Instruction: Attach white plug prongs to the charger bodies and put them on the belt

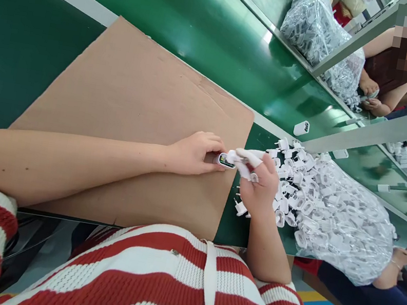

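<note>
My left hand [198, 154] is closed around a white charger housing [227, 161] above the right part of a cardboard sheet. The housing's open end faces right and shows a dark circuit board inside. My right hand [259, 180], with white covers on some fingertips, pinches a small white plastic piece [232, 156] at the rim of that opening. The piece looks like a charger end cap, though the fingers partly hide it. Just right of my right hand lies a heap of white plug pieces [290, 180] with metal pins.
The cardboard sheet [150, 97] covers part of the green table [20, 33]. A clear bag of white plug pieces [348, 218] lies at the right. Another white housing [301, 128] stands beyond the heap, near a metal post [380, 125]. Co-workers' hands [369, 94] show across the table.
</note>
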{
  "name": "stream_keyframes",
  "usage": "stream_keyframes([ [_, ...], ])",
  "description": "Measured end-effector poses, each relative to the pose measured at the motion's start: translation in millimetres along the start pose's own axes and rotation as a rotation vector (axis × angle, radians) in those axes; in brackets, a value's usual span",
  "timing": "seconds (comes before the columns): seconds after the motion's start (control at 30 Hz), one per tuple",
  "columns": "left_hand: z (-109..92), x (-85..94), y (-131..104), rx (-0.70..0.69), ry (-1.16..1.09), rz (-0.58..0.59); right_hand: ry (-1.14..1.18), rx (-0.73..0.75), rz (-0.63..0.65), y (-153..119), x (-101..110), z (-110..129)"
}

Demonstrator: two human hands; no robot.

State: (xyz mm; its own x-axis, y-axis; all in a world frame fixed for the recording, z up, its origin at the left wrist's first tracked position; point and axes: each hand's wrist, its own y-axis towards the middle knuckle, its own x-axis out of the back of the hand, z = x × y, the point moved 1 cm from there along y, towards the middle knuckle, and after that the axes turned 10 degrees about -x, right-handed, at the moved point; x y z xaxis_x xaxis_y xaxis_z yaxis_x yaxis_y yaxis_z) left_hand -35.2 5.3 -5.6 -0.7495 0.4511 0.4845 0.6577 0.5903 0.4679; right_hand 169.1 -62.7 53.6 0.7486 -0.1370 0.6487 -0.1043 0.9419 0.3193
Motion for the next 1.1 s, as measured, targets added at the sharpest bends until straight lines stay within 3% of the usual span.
stream_keyframes([
  [0.07,-0.2,0.1,0.1,-0.003,0.000,0.000,0.252,-0.080,-0.019,1.3,1.8,-0.4],
  [0.13,-0.8,0.0,0.2,-0.002,-0.003,0.000,0.339,-0.114,0.006,3.1,2.9,-0.2],
  [0.23,-1.8,0.1,0.5,0.004,-0.010,-0.007,0.152,-0.105,0.007,5.1,4.6,-0.3],
  [0.37,-1.6,-0.2,0.7,0.008,-0.014,-0.002,0.036,-0.097,-0.104,4.2,8.3,-1.8],
  [0.5,-0.9,-0.1,0.6,-0.005,-0.011,-0.003,-0.103,0.032,-0.008,2.9,5.1,0.2],
  [0.63,-1.7,0.8,1.2,-0.008,-0.004,-0.001,-0.201,0.008,0.100,3.5,-3.0,1.2],
  [1.1,-2.9,-0.7,-0.2,0.001,0.015,-0.012,-0.428,0.008,-0.004,1.5,-16.3,2.7],
])
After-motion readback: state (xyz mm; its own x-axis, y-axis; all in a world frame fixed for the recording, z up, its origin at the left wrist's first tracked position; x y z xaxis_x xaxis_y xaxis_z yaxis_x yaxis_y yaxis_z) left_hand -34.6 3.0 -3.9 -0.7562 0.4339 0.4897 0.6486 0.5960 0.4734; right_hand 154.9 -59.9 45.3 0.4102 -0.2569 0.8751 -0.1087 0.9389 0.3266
